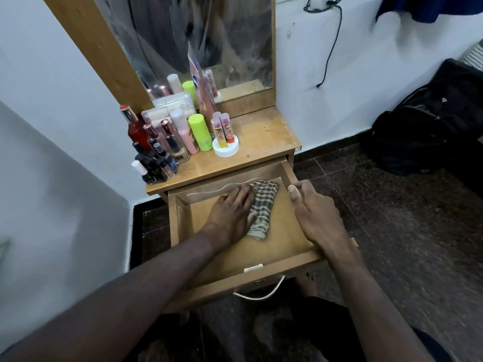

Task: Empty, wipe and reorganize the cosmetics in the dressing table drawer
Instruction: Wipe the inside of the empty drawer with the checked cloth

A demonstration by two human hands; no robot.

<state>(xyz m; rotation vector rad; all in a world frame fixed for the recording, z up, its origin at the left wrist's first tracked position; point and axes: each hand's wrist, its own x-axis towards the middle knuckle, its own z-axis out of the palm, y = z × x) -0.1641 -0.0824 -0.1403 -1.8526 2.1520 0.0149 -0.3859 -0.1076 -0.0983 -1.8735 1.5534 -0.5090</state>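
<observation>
1. Two hands at the drawer, pulled fully out from under the dressing table, bare of cosmetics inside.
2. Left hand laid flat, fingers spread a little, pressed down on the striped cloth in the back half of the drawer, near the rear wall.
3. Cloth bunched lengthwise, its left side under the palm, its right side showing beside the fingers.
4. Right hand set on the drawer's right wall, thumb up on the inner side of the rim, fingers over the outer side; gripped the wall, nothing else held.
5. Pale streak seen on the drawer floor just behind the left fingertips.
6. Cosmetics crowded on the left half of the tabletop: red bottle, dark nail polish bottles, pink tube, lime-green bottle, and lip balm sticks upright in a white round holder.
7. Mirror upright behind them.
8. Metal handle hung on the drawer front.
</observation>
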